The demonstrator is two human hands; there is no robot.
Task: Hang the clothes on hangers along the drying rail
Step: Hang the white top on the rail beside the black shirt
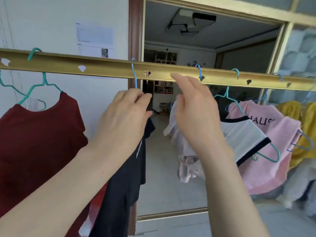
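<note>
A gold drying rail point(106, 68) with notched holes runs across at head height. My left hand point(124, 115) pinches the neck of a blue hanger point(134, 74) whose hook sits over the rail; a black T-shirt point(124, 177) hangs from it below my hand. My right hand point(193, 110) is raised just under the rail, index finger stretched toward it, other fingers loosely bent, holding nothing that I can see. A dark red T-shirt point(37, 139) hangs on a teal hanger point(43, 82) to the left.
To the right hang a pale pink garment point(186, 158), a white top with black trim point(244, 137), a pink T-shirt point(273, 151) and a yellow garment point(304, 120). A wooden door frame point(135, 31) and a gold sliding-door frame point(280, 41) stand behind the rail.
</note>
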